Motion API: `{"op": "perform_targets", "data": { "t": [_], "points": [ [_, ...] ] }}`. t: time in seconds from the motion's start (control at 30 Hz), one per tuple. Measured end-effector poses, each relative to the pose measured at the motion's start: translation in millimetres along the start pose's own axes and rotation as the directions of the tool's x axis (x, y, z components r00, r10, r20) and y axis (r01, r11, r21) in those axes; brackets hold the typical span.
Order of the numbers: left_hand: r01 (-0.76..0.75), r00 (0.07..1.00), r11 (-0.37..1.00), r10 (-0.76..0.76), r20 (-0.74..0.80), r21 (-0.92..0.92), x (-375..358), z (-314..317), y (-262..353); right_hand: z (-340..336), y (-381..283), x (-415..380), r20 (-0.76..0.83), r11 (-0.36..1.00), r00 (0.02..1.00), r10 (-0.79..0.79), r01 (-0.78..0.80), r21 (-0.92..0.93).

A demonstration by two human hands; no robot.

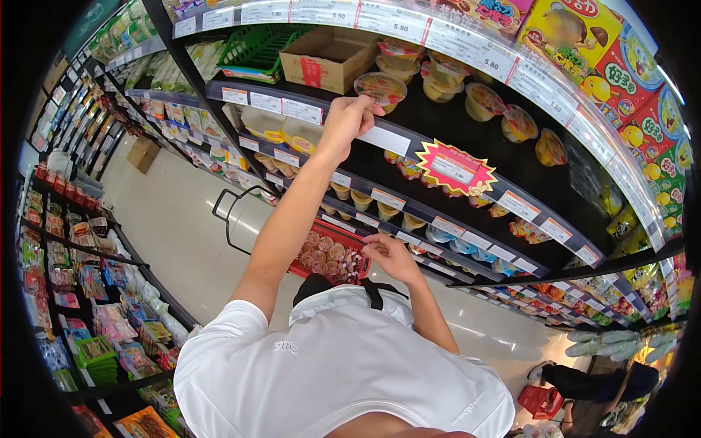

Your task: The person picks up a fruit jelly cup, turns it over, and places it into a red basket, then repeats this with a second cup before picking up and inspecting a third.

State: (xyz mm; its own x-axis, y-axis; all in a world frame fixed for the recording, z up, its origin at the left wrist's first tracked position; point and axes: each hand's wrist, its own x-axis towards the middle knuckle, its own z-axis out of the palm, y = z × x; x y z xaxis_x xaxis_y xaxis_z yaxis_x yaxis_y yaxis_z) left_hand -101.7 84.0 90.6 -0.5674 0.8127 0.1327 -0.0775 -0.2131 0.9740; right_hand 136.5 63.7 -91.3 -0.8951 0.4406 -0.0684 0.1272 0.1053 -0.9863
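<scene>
My left hand [345, 128] reaches up to a shelf, its fingers curled in against a clear-lidded jelly cup [381, 87] at the shelf's front edge. The fingertips are partly hidden. More cups [442, 79] stand stacked right beside it, and single ones [483, 102] continue along the shelf to the right. Lower down, my right hand [391, 257] hangs with loosely spread fingers by the right side of a red shopping basket [297, 269]. Several round lidded cups [321, 252] and some small wrapped pieces lie in the basket.
On the same shelf are an open cardboard box [328, 58] and a green crate [259, 55]. A pink starburst price sign [456, 168] juts from the shelf edge. A black basket handle [230, 219] sticks out leftward. Another person [606, 387] is at lower right, near a red basket [540, 401].
</scene>
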Motion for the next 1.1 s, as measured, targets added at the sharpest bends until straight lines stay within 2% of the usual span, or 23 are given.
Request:
{"op": "perform_targets", "data": {
  "t": [0.23, 0.33, 0.4, 0.5, 0.7, 0.83, 0.97, 1.07, 1.1],
  "points": [
    [-0.048, 0.999, 0.999, 0.048, -0.007, -0.024, 3.8, 0.3, -8.0, -2.2, 1.5, 0.5, 0.0, 1.0, 1.0, 0.006, -0.006, -0.011],
    [-0.068, 0.998, 0.991, 0.068, 0.0, -0.111, 6.7, -0.3, -17.9, -3.9, 2.1, 1.4, 0.009, 0.999, 1.0, -0.008, 0.008, -0.032],
    [-0.124, 0.992, 0.977, 0.12, -0.035, -0.176, 7.1, 0.1, -21.7, -4.9, -0.2, 1.2, 0.005, 0.999, 1.0, -0.006, 0.006, -0.038],
    [-0.204, 0.979, 0.965, 0.198, -0.053, -0.165, 7.5, 0.1, -24.8, -5.3, -0.1, 0.8, 0.001, 0.999, 1.0, 0.002, -0.002, -0.046],
    [-0.257, 0.966, 0.942, 0.247, -0.073, -0.215, 7.8, 2.1, -27.0, -6.5, -1.4, -0.7, 0.01, 0.999, 1.0, 0.007, -0.006, -0.053],
    [-0.27, 0.962, 0.941, 0.27, -0.03, -0.203, 1.5, 1.0, -20.8, -7.2, -6.4, -2.4, 0.007, 0.998, 1.0, 0.011, -0.01, -0.066],
    [-0.28, 0.956, 0.917, 0.295, 0.008, -0.286, -19.9, 1.6, -11.2, -11.9, -31.6, -3.8, -0.026, 0.992, 0.999, 0.019, -0.022, -0.123],
    [-0.273, 0.953, 0.901, 0.302, 0.035, -0.338, -43.2, 1.2, -4.8, -20.9, -50.4, 1.0, -0.027, 0.989, 0.999, -0.039, 0.035, -0.142],
    [-0.275, 0.949, 0.892, 0.311, 0.046, -0.359, -50.5, 1.4, -4.2, -23.2, -56.6, 2.9, -0.089, 0.992, 0.989, -0.12, 0.116, -0.04]
  ]
}}
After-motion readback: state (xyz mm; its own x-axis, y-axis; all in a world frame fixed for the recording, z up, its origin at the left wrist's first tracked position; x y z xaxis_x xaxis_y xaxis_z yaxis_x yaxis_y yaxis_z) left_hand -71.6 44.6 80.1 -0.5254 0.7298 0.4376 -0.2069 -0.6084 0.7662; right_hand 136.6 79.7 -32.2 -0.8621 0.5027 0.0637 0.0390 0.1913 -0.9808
